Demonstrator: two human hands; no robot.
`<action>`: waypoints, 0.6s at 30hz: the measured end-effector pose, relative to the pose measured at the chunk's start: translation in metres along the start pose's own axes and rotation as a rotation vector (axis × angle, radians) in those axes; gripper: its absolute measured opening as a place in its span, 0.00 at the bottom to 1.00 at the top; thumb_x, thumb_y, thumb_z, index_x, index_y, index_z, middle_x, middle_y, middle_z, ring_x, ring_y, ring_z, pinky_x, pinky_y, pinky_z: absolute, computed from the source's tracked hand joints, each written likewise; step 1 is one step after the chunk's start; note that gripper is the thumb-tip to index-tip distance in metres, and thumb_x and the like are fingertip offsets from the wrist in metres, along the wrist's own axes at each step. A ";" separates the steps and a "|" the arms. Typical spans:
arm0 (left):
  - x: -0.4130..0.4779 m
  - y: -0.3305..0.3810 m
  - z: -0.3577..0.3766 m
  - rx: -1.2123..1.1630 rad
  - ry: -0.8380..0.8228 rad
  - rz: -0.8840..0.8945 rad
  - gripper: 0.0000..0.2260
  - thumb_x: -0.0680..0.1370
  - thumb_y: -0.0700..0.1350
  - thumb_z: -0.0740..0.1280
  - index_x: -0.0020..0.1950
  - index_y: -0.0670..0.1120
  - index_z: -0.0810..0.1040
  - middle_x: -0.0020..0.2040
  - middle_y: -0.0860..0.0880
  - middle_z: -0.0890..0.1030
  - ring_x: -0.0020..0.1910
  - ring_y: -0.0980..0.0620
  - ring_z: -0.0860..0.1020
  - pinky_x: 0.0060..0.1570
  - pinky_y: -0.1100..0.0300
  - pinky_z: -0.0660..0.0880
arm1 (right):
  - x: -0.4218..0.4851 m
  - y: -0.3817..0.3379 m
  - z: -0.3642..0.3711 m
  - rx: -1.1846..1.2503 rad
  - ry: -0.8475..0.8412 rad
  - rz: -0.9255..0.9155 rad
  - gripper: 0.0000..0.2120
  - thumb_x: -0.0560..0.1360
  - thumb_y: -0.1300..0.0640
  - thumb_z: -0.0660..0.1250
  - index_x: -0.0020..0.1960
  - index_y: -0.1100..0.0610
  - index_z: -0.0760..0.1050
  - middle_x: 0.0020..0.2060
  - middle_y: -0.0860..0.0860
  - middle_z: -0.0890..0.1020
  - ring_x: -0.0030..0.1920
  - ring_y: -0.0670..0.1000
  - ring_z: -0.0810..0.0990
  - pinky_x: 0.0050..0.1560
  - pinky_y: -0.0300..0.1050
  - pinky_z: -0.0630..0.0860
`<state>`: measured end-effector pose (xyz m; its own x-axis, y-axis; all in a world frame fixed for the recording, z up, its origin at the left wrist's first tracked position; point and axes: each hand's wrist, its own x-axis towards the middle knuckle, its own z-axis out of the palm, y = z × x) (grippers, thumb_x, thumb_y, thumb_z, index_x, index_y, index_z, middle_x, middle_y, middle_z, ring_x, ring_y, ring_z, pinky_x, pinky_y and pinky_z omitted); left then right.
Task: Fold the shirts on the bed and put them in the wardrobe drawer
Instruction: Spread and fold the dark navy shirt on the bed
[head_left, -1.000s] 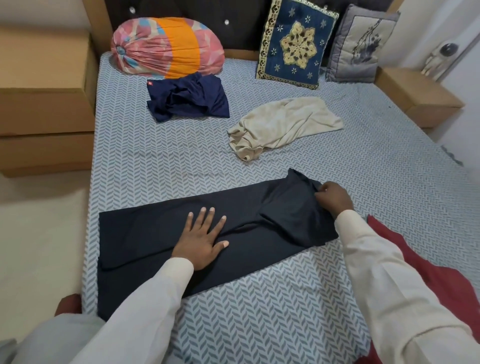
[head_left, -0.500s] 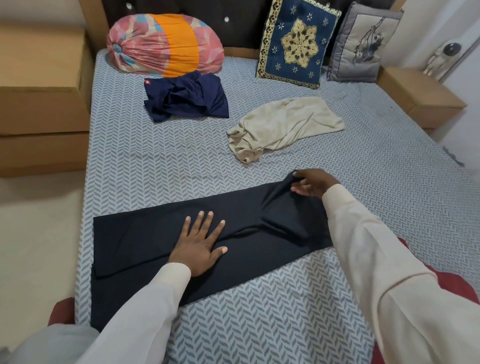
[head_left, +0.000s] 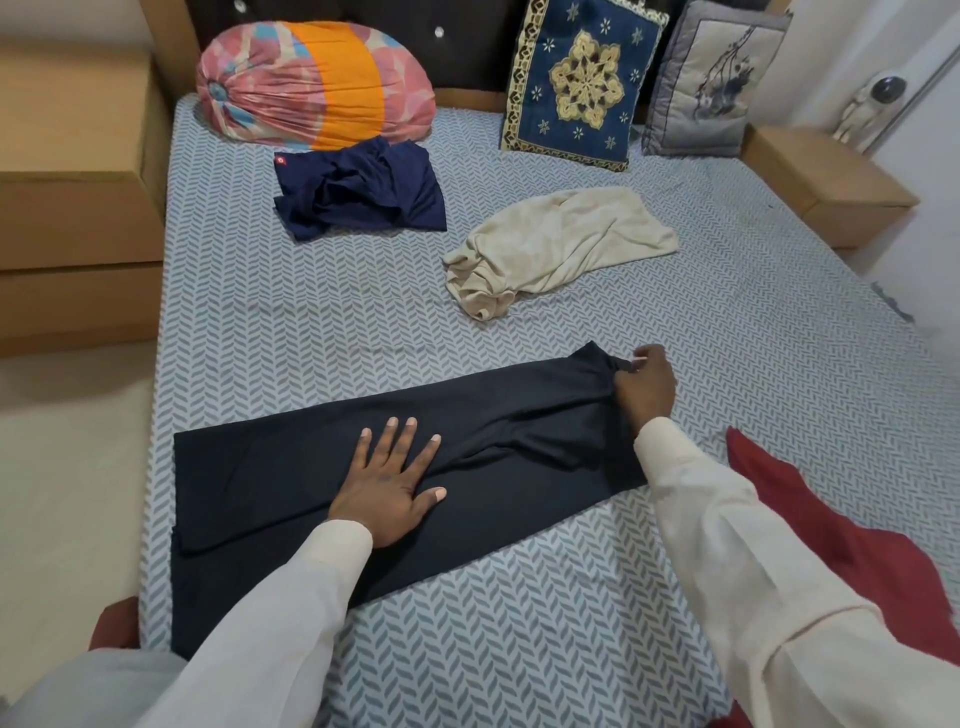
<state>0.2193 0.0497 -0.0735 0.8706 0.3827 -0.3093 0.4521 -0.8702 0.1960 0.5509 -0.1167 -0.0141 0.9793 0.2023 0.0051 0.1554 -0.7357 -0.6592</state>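
1. The dark shirt (head_left: 270, 488) lies in a long folded band across the near part of the bed (head_left: 519, 649).
2. The left hand (head_left: 392, 483) presses flat on the dark shirt's middle, fingers straight and spread.
3. The right hand (head_left: 644, 387) pinches the dark shirt's far right corner.
4. A red garment (head_left: 831, 535) lies right of the dark shirt.
5. Beyond the dark shirt lies a crumpled cream shirt (head_left: 556, 244), and farther off a crumpled navy shirt (head_left: 363, 192).

Pink-orange bolster (head_left: 311, 88), blue cushion (head_left: 582, 83), grey cushion (head_left: 717, 78), white figurine (head_left: 865, 109)
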 end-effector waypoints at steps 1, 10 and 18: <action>0.000 0.000 0.000 0.000 0.001 -0.001 0.37 0.70 0.70 0.31 0.77 0.59 0.34 0.78 0.50 0.32 0.76 0.48 0.29 0.72 0.44 0.29 | -0.008 -0.007 0.003 -0.031 0.005 -0.114 0.16 0.70 0.64 0.65 0.58 0.57 0.74 0.47 0.52 0.78 0.47 0.52 0.75 0.54 0.44 0.71; 0.002 0.001 0.001 -0.009 -0.006 -0.001 0.37 0.69 0.70 0.30 0.77 0.59 0.33 0.74 0.51 0.28 0.75 0.48 0.29 0.72 0.44 0.29 | 0.007 -0.001 0.040 -0.590 -0.379 -0.492 0.16 0.75 0.55 0.64 0.60 0.60 0.77 0.55 0.61 0.77 0.58 0.63 0.74 0.62 0.51 0.70; 0.003 0.000 0.003 0.016 -0.025 -0.007 0.38 0.69 0.71 0.29 0.77 0.59 0.32 0.73 0.51 0.27 0.75 0.48 0.29 0.73 0.43 0.30 | 0.005 -0.007 0.004 -0.282 -0.151 -0.364 0.14 0.74 0.58 0.67 0.59 0.60 0.80 0.52 0.59 0.83 0.56 0.60 0.79 0.58 0.47 0.72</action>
<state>0.2211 0.0501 -0.0777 0.8624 0.3810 -0.3333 0.4546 -0.8726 0.1787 0.5542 -0.1075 -0.0124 0.8284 0.5553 0.0741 0.5338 -0.7423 -0.4050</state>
